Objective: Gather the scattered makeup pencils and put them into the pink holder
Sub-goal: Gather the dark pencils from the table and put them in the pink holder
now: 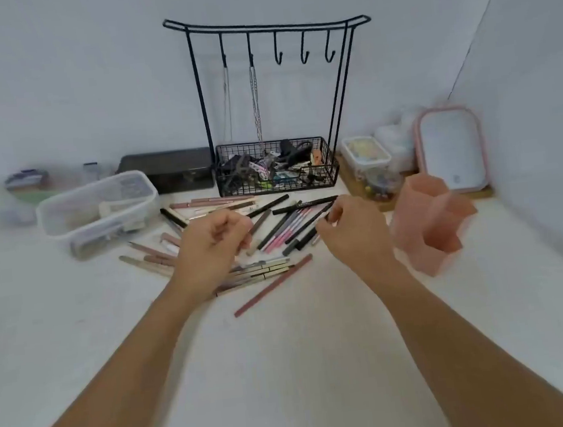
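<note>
Several makeup pencils (283, 228), black, pink and beige, lie scattered on the white table (288, 367) in front of me. A long mauve pencil (273, 284) lies nearest, apart from the pile. My left hand (213, 247) hovers over the left part of the pile with its fingers curled in; I see nothing in it. My right hand (350, 232) pinches the end of a black pencil (308, 222) with its fingertips. The pink holder (432, 226) stands just right of my right hand, blurred, its opening facing up.
Behind the pencils stands a black wire rack with hooks and a basket (276, 172) full of clips. A clear plastic box (97, 207) and a black case (169, 170) sit at the back left. A pink-framed mirror (451, 150) and small container (365, 153) sit back right.
</note>
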`<state>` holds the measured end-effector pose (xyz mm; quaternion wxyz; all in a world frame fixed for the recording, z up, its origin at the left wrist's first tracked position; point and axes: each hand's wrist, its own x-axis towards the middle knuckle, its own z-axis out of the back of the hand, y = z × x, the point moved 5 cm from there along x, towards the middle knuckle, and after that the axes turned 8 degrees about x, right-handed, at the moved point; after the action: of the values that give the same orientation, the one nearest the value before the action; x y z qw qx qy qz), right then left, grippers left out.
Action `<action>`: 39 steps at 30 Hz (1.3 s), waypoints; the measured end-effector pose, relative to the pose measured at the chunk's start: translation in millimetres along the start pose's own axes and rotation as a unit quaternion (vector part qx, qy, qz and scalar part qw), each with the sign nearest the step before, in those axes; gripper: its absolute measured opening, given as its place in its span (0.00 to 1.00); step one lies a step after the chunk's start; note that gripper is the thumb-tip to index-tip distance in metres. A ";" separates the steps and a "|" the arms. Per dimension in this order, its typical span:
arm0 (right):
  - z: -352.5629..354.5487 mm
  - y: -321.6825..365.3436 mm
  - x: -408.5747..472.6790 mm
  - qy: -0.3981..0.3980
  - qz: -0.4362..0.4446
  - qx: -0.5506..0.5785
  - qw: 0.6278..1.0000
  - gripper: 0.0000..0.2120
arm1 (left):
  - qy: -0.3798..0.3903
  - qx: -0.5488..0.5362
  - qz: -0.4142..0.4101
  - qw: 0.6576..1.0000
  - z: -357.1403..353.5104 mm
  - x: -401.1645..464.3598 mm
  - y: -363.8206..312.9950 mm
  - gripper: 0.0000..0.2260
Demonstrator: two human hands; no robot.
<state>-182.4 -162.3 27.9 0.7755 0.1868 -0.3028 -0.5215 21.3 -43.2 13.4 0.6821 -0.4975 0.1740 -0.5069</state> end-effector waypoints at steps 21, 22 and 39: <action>1.1 27.8 -30.2 -0.034 0.105 0.202 0.973 0.03 | -0.104 0.170 -0.242 0.950 7.5 -30.5 -3.7 0.35; -8.1 35.0 -34.2 0.019 0.102 0.284 0.953 0.04 | -0.101 0.207 -0.257 0.939 7.3 -28.8 -5.1 0.37; -44.0 -31.0 56.6 0.062 0.074 0.015 0.995 0.17 | -0.056 -0.313 0.149 0.936 9.4 29.4 20.3 0.15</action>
<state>-159.3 -227.6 -8.2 0.8265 0.2070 -0.2750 -0.4454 51.3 -64.1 8.0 0.5680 -0.6817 0.3580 -0.2908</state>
